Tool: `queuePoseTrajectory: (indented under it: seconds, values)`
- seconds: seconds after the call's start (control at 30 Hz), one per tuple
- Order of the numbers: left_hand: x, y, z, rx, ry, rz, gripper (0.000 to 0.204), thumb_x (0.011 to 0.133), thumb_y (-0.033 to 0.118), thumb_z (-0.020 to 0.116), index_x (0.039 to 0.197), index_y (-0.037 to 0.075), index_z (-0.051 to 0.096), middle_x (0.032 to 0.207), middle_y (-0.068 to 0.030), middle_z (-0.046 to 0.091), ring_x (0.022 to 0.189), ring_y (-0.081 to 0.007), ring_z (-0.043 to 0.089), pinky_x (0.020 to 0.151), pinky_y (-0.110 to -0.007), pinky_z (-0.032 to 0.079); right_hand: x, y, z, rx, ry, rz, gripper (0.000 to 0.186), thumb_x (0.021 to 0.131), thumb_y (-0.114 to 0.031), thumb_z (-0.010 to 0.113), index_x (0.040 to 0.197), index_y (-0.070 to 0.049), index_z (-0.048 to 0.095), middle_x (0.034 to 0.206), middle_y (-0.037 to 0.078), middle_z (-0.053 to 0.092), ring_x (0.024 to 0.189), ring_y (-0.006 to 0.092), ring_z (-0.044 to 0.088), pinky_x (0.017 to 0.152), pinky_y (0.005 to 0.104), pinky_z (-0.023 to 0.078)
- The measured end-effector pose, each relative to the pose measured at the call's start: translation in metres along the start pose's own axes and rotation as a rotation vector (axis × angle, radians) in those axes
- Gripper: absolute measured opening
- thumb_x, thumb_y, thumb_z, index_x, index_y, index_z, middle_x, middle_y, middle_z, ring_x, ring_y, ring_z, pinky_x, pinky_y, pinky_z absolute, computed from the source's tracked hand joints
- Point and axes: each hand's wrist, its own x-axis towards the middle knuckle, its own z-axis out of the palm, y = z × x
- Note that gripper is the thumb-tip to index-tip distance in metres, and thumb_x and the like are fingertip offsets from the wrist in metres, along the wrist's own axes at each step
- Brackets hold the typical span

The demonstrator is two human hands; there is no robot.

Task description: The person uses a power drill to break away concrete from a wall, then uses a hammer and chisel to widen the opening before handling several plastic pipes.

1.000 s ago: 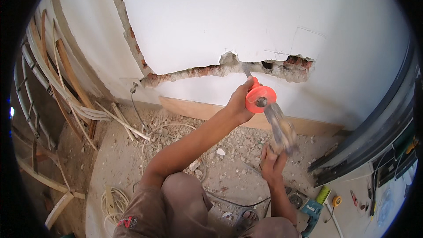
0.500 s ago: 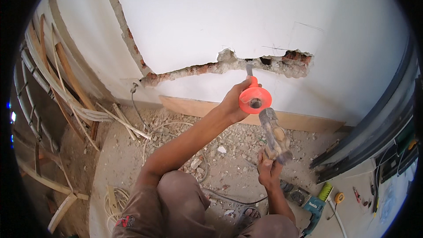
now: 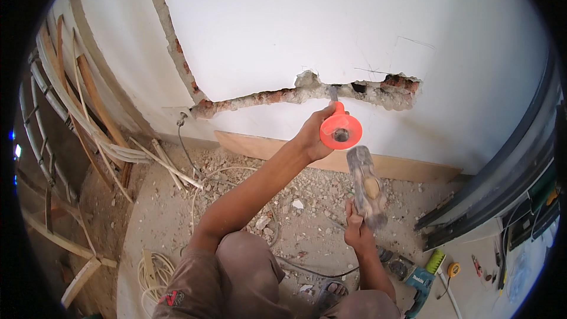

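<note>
My left hand is closed round a chisel with a flared orange hand guard. The chisel's metal blade reaches into a rough channel broken into the white wall, where brick and mortar show. Lower and to the right, my right hand grips a dusty club hammer. Most of the hammer's handle is hidden behind its head and my fingers. The hammer head hangs just short of the chisel's struck end, apart from it.
Rubble covers the floor below a wooden board at the wall's foot. A teal power drill and a yellow tape measure lie at lower right. Wood strips lean at left; coiled cable lies at lower left.
The hammer head has tilted slightly and now sits more upright, a little left of before. The chisel stays in the channel in my left hand. The view has shifted slightly.
</note>
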Motion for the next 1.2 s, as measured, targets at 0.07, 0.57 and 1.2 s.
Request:
queuePoseTrajectory:
  seconds: [0.07, 0.57, 1.2]
  values:
    - [-0.004, -0.006, 0.002, 0.008, 0.071, -0.003, 0.022, 0.098, 0.027, 0.047, 0.105, 0.007, 0.053, 0.093, -0.0058, 0.058, 0.086, -0.0176, 0.059, 0.078, -0.035, 0.053, -0.015, 0.012, 0.000, -0.148, 0.025, -0.104, 0.034, 0.094, -0.031, 0.042, 0.098, 0.001, 0.049, 0.085, 0.009, 0.050, 0.073, 0.0183, 0.047, 0.064, 0.0305, 0.039]
    - [-0.018, -0.005, 0.040, -0.112, 0.239, 0.055, 0.016, 0.100, 0.018, 0.038, 0.095, 0.009, 0.051, 0.090, -0.0028, 0.053, 0.081, -0.0143, 0.055, 0.075, -0.032, 0.052, 0.037, -0.043, -0.016, 0.214, -0.125, 0.166, 0.024, 0.092, -0.022, 0.050, 0.107, -0.003, 0.047, 0.083, 0.007, 0.046, 0.060, 0.0148, 0.043, 0.056, 0.0274, 0.039]
    - [-0.009, -0.011, 0.025, -0.138, 0.220, 0.135, 0.020, 0.102, 0.024, 0.036, 0.097, 0.010, 0.050, 0.093, -0.0037, 0.053, 0.084, -0.0165, 0.055, 0.078, -0.033, 0.051, 0.031, -0.056, 0.004, 0.692, 0.220, 0.318, 0.018, 0.091, -0.016, 0.048, 0.088, 0.001, 0.049, 0.071, 0.004, 0.050, 0.054, 0.0107, 0.043, 0.049, 0.0266, 0.035]
